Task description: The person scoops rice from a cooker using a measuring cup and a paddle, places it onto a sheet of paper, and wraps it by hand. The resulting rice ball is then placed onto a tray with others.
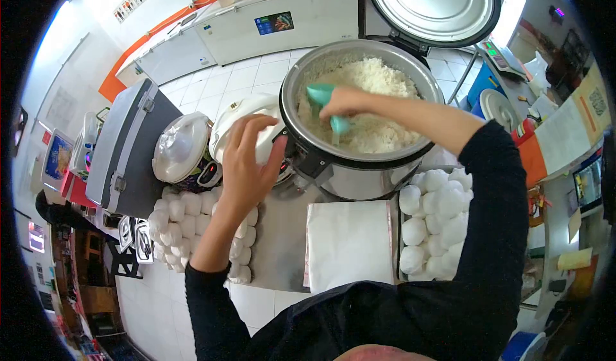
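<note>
both hands are out over the counter (pixel 282 245). right hand (pixel 346 101) is closed around a teal scoop (pixel 324 104), whose bowl end shows left of the knuckles and whose other end dips into the rice (pixel 378 104). the rice fills a big cooker pot (pixel 356 114) at the far edge of the counter, its round lid (pixel 433 5) tipped up behind it. left hand (pixel 247 162) grips the pot's near-left rim, fingers curled over the edge, thumb toward the pot's dark latch. just behind that hand sits a white cooker (pixel 240 120), and left of it a smaller cooker (pixel 183 149) with a clear lid.

on the counter in front of the pot lies a stack of white sheets (pixel 350 242). rice balls (pixel 433 223) are heaped at the right edge of the counter, touching one another, and more rice balls (pixel 183 223) crowd the left edge under the left forearm. a grey case (pixel 131 149) stands left of the counter.
</note>
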